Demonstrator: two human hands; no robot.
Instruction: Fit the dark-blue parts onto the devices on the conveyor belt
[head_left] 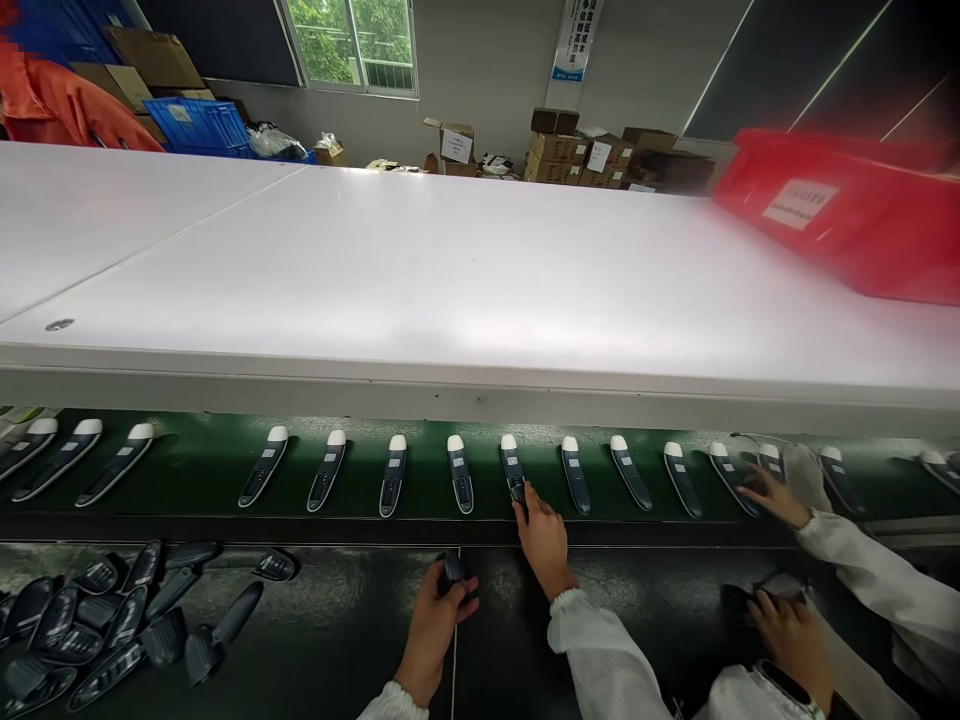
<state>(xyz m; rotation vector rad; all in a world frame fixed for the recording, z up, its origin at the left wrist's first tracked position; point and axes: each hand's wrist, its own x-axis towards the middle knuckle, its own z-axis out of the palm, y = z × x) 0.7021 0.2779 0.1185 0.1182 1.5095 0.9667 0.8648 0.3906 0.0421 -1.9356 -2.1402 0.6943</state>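
Head view. The right hand reaches forward onto the green belt, fingers extended and lying on the near end of one handset; it touches the unit but is not closed round it. This handset lies at 12 o'clock from the hand, long axis running near-to-far across the belt, white tip at the far end, dark end toward the person. The left hand, at 8 o'clock from the right and just beside it, is curled round a small dark part, which stands out of the fist toward 12 o'clock; its exact shape cannot be told.

The handset is one of a row laid side by side along the belt, each well apart from the next, all white-tipped at the far end; those at 9 o'clock lean left, those at 3 o'clock lean right. On the dark surface at 9 o'clock of the left hand lies a loose pile of dark shells, pointing in mixed directions.

At 3 o'clock a co-worker's hand, in a white sleeve, rests on the belt among the handsets; a second co-worker's hand lies nearer, on something dark. A white shelf spans above the belt and carries a red bin at 2 o'clock.
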